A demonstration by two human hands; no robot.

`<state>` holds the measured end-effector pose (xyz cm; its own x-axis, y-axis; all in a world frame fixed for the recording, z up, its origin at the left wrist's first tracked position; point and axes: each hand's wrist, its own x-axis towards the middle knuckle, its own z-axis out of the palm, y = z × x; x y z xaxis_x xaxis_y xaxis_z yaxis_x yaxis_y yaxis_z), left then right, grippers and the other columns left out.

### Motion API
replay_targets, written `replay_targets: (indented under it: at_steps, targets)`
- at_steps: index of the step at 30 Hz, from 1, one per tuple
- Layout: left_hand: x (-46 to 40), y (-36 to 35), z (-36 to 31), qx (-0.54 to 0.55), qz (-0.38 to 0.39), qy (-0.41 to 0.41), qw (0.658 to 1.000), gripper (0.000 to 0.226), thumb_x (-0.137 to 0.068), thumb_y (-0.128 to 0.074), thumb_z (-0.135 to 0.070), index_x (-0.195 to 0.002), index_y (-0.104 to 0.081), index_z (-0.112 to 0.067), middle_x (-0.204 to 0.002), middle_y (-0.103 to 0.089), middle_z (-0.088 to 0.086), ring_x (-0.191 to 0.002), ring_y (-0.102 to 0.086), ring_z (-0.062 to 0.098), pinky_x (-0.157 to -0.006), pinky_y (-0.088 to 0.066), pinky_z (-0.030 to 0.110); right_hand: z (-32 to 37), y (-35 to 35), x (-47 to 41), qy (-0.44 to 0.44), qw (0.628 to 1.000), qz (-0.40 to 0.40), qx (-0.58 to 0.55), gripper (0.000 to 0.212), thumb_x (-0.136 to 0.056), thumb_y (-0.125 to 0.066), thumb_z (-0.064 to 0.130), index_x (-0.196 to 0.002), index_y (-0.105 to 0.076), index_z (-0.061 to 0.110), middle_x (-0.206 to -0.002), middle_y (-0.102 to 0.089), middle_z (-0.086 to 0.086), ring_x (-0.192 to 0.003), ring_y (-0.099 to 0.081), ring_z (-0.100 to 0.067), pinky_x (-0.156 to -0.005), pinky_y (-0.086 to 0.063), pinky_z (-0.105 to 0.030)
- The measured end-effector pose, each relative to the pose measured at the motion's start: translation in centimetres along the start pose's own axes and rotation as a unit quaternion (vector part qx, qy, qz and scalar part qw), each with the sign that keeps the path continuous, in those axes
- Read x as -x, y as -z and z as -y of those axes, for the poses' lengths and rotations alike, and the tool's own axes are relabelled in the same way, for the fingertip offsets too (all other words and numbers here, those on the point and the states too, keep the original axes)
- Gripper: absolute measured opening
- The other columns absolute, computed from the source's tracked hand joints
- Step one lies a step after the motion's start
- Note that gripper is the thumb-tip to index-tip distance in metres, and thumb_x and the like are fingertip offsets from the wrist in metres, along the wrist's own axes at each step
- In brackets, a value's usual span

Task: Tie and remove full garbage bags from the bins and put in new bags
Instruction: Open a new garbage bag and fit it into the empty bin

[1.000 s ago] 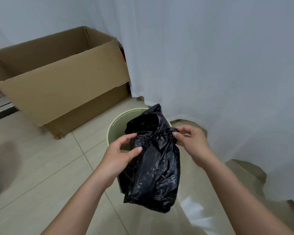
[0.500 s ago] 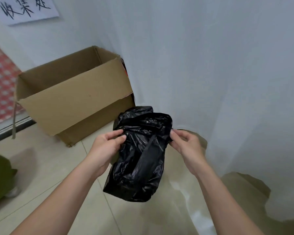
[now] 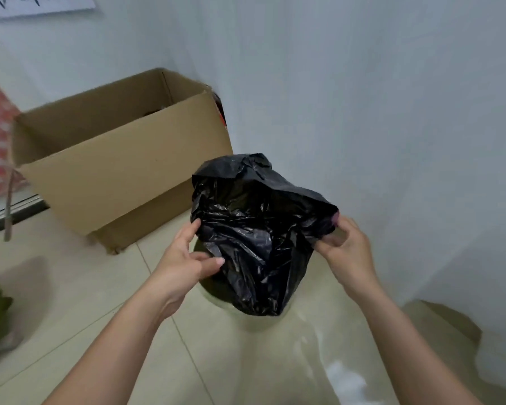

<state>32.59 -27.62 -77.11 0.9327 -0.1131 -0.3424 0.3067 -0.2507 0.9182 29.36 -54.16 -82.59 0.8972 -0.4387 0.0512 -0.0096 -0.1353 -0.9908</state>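
New-bag step: both grips, left hand (image 3: 184, 258) and right hand (image 3: 343, 247), pinch black bag (image 3: 254, 238) open above what looks like the bin (image 3: 216, 290); next, lower it in.

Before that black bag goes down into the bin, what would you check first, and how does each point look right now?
1. Right hand has the bag's edge: ok, fingers pinch the black bag.
2. Left hand has the other side: cannot tell, fingers lie against the plastic, no clear pinch.
3. Bag mouth opened: cannot tell, the top billows but no opening shows.
4. Bag over the bin: ok, it hangs right above.
5. Bin empty inside: cannot tell, the bag hides it.
6. Cardboard box out of the way: ok, it stands apart, to the left.
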Motion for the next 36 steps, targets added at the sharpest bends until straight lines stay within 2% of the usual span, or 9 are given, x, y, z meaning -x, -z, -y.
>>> replay_targets:
  at_steps: [2, 6, 10, 15, 17, 22, 26, 30, 36]
  targets:
    - [-0.6, 0.0, 0.4, 0.018, -0.035, 0.009, 0.999, 0.083, -0.077, -0.074, 0.006, -0.144, -0.038, -0.026, -0.102, -0.074, 0.007, -0.090, -0.070, 0.012, -0.083, -0.046, 0.019, -0.1, 0.1, -0.1, -0.029, 0.999, 0.002, 0.014, 0.030, -0.078, -0.078, 0.008, -0.106, -0.070, 0.016, -0.099, -0.070, -0.004, -0.088, -0.069, -0.021, -0.078, -0.052, -0.025]
    - [-2.6, -0.2, 1.0, 0.026, -0.089, 0.002, 0.996, 0.040, -0.074, -0.078, 0.001, -0.109, -0.069, -0.017, -0.087, -0.073, -0.002, -0.082, -0.067, 0.002, -0.064, -0.044, 0.006, -0.6, 0.1, -0.2, -0.045, 0.996, -0.013, 0.070, 0.017, -0.079, -0.077, 0.006, -0.095, -0.074, 0.011, -0.085, -0.072, -0.002, -0.078, -0.064, -0.014, -0.070, -0.048, -0.020]
    - [-4.2, 0.3, 1.8, -0.062, -0.104, -0.035, 0.992, 0.016, -0.075, -0.080, -0.005, -0.079, -0.074, -0.020, -0.079, -0.071, 0.005, -0.079, -0.066, 0.019, -0.067, -0.047, 0.022, -0.2, -0.1, 0.3, -0.042, 0.998, -0.015, 0.053, 0.025, -0.080, -0.074, -0.001, -0.092, -0.070, 0.020, -0.076, -0.070, 0.009, -0.066, -0.063, 0.001, -0.063, -0.047, -0.009]
    - [-5.9, 1.8, 1.3, -0.080, -0.080, -0.049, 0.992, 0.024, -0.087, -0.069, -0.008, -0.104, -0.061, -0.023, -0.070, -0.053, 0.000, -0.068, -0.061, 0.017, -0.063, -0.045, 0.023, -0.1, -1.4, 1.3, -0.111, 0.993, 0.031, 0.011, 0.022, -0.088, -0.065, -0.001, -0.101, -0.069, 0.017, -0.093, -0.070, -0.007, -0.080, -0.068, -0.015, -0.073, -0.057, -0.027]
    - [-6.5, 2.5, 1.5, -0.109, -0.081, -0.050, 0.989, 0.008, -0.091, -0.064, -0.009, -0.095, -0.069, -0.014, -0.064, -0.055, -0.001, -0.059, -0.058, 0.017, -0.059, -0.047, 0.025, -0.1, -2.3, 1.5, -0.148, 0.988, 0.049, 0.016, 0.010, -0.091, -0.062, 0.002, -0.093, -0.071, 0.006, -0.091, -0.070, -0.009, -0.080, -0.068, -0.016, -0.072, -0.058, -0.026]
    - [-7.0, 4.6, 2.7, -0.191, -0.024, -0.001, 0.981, 0.036, -0.095, -0.059, -0.029, -0.076, -0.068, 0.000, -0.058, -0.052, 0.011, -0.055, -0.046, 0.022, -0.060, -0.037, 0.029, 0.1, -4.4, 0.9, -0.225, 0.970, 0.061, 0.066, 0.030, -0.094, -0.062, 0.018, -0.094, -0.065, -0.013, -0.089, -0.066, -0.020, -0.080, -0.060, -0.025, -0.084, -0.057, -0.042]
    - [-8.2, 5.1, 2.5, -0.141, 0.006, 0.040, 0.989, 0.039, -0.097, -0.055, -0.034, -0.071, -0.059, -0.005, -0.050, -0.055, 0.007, -0.046, -0.046, 0.021, -0.057, -0.039, 0.028, 0.9, -5.7, 0.5, -0.236, 0.965, 0.070, 0.087, 0.031, -0.094, -0.062, 0.018, -0.090, -0.066, -0.012, -0.083, -0.065, -0.013, -0.070, -0.060, -0.018, -0.064, -0.053, -0.025]
    - [-9.1, 5.3, 2.9, -0.084, 0.027, 0.060, 0.994, 0.034, -0.098, -0.053, -0.029, -0.074, -0.058, -0.005, -0.063, -0.059, 0.013, -0.044, -0.051, 0.020, -0.049, -0.042, 0.024, 1.9, -5.7, 0.3, -0.257, 0.961, 0.045, 0.096, 0.033, -0.094, -0.061, 0.016, -0.093, -0.064, -0.017, -0.091, -0.069, -0.027, -0.079, -0.065, -0.024, -0.079, -0.059, -0.036]
    - [-9.6, 5.3, 3.2, -0.100, 0.044, 0.089, 0.990, 0.026, -0.093, -0.055, -0.019, -0.070, -0.047, -0.010, -0.061, -0.046, 0.012, -0.037, -0.043, 0.020, -0.041, -0.030, 0.019, 4.5, -4.5, -0.8, -0.341, 0.932, 0.057, 0.107, 0.015, -0.093, -0.062, 0.012, -0.091, -0.067, -0.003, -0.083, -0.070, -0.011, -0.073, -0.067, -0.015, -0.069, -0.059, -0.023]
